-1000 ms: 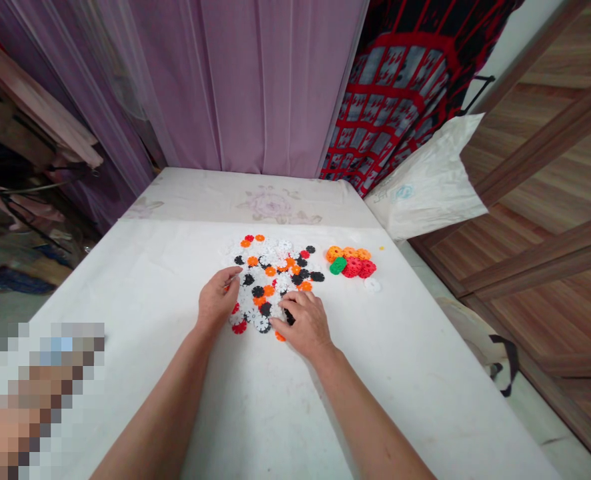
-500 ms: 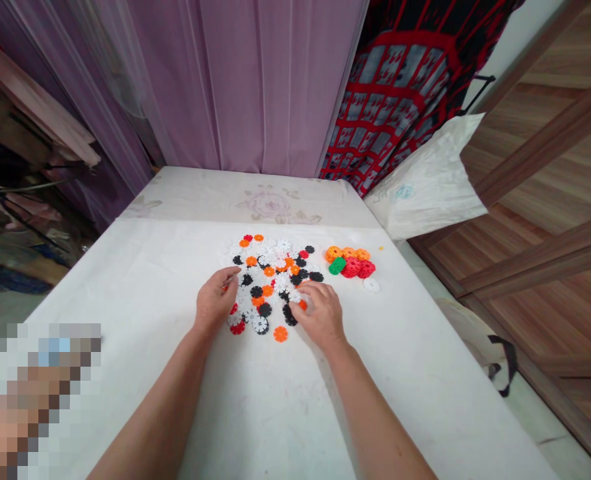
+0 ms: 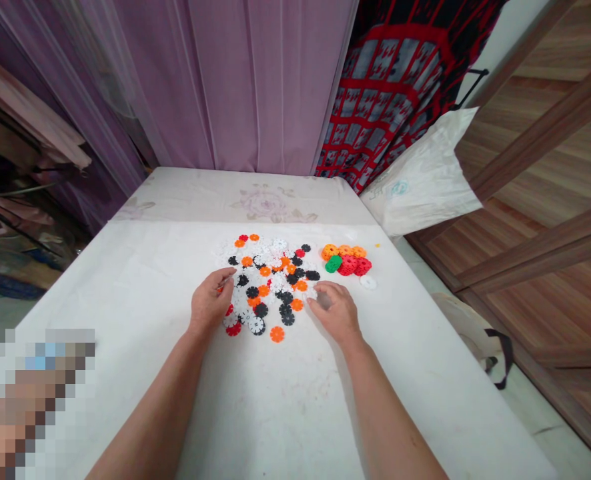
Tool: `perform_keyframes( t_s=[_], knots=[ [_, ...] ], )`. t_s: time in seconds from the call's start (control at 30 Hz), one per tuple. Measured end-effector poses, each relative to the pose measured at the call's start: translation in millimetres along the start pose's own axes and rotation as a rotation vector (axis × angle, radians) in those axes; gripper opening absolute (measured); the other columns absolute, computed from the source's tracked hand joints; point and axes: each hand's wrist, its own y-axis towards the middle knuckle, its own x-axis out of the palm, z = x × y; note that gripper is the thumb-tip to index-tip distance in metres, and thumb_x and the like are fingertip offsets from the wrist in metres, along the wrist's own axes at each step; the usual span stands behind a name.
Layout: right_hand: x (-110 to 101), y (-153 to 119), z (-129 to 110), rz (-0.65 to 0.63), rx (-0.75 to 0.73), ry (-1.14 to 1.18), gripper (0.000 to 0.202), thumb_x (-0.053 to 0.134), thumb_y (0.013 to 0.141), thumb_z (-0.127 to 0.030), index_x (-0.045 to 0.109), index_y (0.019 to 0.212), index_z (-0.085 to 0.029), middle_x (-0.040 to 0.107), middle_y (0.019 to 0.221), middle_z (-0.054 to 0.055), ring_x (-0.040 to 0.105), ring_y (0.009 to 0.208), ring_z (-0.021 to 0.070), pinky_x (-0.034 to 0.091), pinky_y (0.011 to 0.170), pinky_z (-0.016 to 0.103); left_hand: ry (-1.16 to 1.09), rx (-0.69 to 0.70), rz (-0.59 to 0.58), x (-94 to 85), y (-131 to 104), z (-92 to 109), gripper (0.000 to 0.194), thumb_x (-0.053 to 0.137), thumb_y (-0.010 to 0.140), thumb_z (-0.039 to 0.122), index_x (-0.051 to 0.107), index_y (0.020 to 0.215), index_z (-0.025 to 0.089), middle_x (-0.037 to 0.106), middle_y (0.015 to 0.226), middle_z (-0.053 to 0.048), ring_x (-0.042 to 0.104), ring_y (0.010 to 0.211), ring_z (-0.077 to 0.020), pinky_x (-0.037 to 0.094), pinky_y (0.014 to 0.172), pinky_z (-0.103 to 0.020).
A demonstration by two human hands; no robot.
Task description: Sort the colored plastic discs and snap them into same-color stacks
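Observation:
Notched plastic discs in white, black, orange and red lie in a loose pile (image 3: 265, 273) on the white-covered table (image 3: 275, 400). At the pile's left edge, my left hand (image 3: 212, 300) has its fingers closed round something reddish, mostly hidden. My right hand (image 3: 336, 310) is at the right edge, its thumb and fingers pinching a white disc (image 3: 309, 294). Beyond it sit grouped orange discs (image 3: 344, 252), red discs (image 3: 354, 265) and a green stack (image 3: 333, 264). A single orange disc (image 3: 277, 334) lies at the pile's near side.
One white disc (image 3: 368, 282) lies right of the pile, near the red group. A white bag (image 3: 425, 180) leans at the table's right back corner. Purple curtains (image 3: 255, 87) hang behind the table. A blurred-out patch (image 3: 30, 400) covers the lower left.
My right hand has moved right, away from the pile's black discs, with a white disc between its fingers. My left hand stays by the pile. The whole view has shifted slightly.

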Motion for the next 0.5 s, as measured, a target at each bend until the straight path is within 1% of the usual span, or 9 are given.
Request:
perform_keyframes(
  t_s=[0.3, 0.5],
  knots=[
    [1.6, -1.0, -1.6, -0.008, -0.012, -0.054, 0.015, 0.069, 0.078, -0.033, 0.072, 0.091, -0.027, 0.075, 0.107, 0.006, 0.065, 0.101, 0.0265, 0.051, 0.091, 0.044, -0.001, -0.011, 0.017, 1.5, -0.7, -1.1, 0.033, 0.051, 0.085, 0.033, 0.073, 0.109, 0.028, 0.078, 0.106, -0.001, 0.072, 0.094, -0.019, 0.055, 0.089, -0.03],
    [1.9, -1.8, -3.5, -0.023, -0.039, -0.099, 0.023, 0.072, 0.076, -0.031, 0.073, 0.098, -0.027, 0.074, 0.111, 0.006, 0.065, 0.103, 0.027, 0.052, 0.089, 0.043, -0.013, 0.015, 0.002, 1.2, -0.2, -3.8, 0.034, 0.051, 0.086, 0.038, 0.073, 0.109, 0.027, 0.077, 0.106, -0.003, 0.072, 0.094, -0.0198, 0.056, 0.09, -0.032]
  ],
)
